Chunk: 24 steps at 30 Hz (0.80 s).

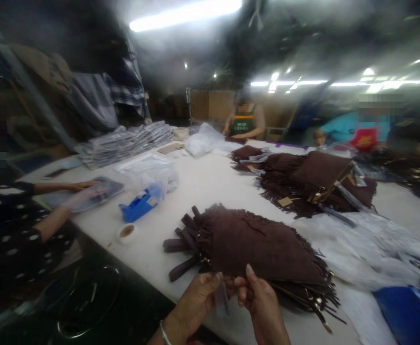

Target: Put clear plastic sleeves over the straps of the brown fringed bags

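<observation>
My left hand (197,302), with a bangle at the wrist, pinches a small strip of clear plastic (223,299) that hangs down at the table's near edge. Close beside it, my right hand (262,302) has its fingers curled in toward the plastic and its thumb raised; whatever they grip is hidden. Just beyond both hands lies a stack of dark brown fringed suede bags (260,239). Strap loops stick out at the stack's left end, and metal clasps show at its right corner.
The white table (210,184) carries a blue tape dispenser (143,203), a tape roll (127,232), more brown bags (318,177), plastic sheets (371,244) and a stack of grey packets (123,141). A co-worker's arm (57,215) reaches over the left edge. Other people stand across the table.
</observation>
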Motion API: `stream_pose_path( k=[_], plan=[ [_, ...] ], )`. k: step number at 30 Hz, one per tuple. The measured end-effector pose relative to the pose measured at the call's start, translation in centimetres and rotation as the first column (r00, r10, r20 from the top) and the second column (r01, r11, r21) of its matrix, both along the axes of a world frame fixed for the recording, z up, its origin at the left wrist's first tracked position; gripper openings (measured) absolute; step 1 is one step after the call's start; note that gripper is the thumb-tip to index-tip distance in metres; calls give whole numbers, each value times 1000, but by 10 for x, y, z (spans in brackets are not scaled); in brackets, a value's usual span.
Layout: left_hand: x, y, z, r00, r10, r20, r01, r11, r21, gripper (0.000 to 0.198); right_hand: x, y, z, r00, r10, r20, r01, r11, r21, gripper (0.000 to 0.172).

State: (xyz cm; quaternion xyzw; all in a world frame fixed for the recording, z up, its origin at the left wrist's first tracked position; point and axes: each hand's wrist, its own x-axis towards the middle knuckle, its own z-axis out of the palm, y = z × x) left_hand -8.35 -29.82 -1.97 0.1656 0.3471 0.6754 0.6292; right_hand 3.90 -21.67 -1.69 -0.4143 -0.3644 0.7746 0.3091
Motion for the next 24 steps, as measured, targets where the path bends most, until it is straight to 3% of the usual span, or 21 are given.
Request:
stream_pose_path(
  k=[4,6,7,8,9,11,12,13,15,18,20,22,24],
  plan=[
    [-14,-9,-4,989,-6,-146,-4,998,-67,47,1,2,1,999,-28,22,28,1000,-7,50],
    [-24,-14,-9,918,41,-395,-99,987,-126,48,2,3,1,999,-36,28,36,999,-4,49],
    [-29,-17,-13,815,92,-573,-197,973,-124,45,2,3,0,999,-37,30,37,999,1,48],
    [-34,-19,-16,650,146,-746,-304,949,-79,39,2,3,0,999,-34,34,34,999,5,48],
    [-38,-19,-20,439,185,-879,-388,922,0,32,3,3,1,999,-25,40,25,1000,11,49],
    [-45,-17,-26,17,190,-982,-415,895,166,28,3,2,2,999,3,45,-4,1000,24,51],
    [-47,-14,-29,-149,173,-974,-379,900,217,29,4,3,4,999,18,45,-20,999,32,52],
    [-49,-9,-30,-275,149,-950,-331,913,239,29,4,3,6,998,33,44,-34,999,39,53],
    [-52,1,-27,-430,102,-897,-258,938,231,19,6,7,9,997,53,47,-56,997,51,54],
    [-51,5,-7,-522,51,-851,-188,967,174,15,10,15,15,998,15,62,-20,997,80,52],
    [-47,-5,12,-509,13,-861,-157,982,107,18,12,20,19,993,-48,105,33,990,138,52],
    [-45,-18,26,-391,-63,-918,-171,985,5,19,10,24,20,978,-79,195,35,975,219,53],
    [-45,-25,26,-140,-180,-974,-185,971,-152,22,8,30,18,943,-77,324,-31,949,313,52]
  ],
)
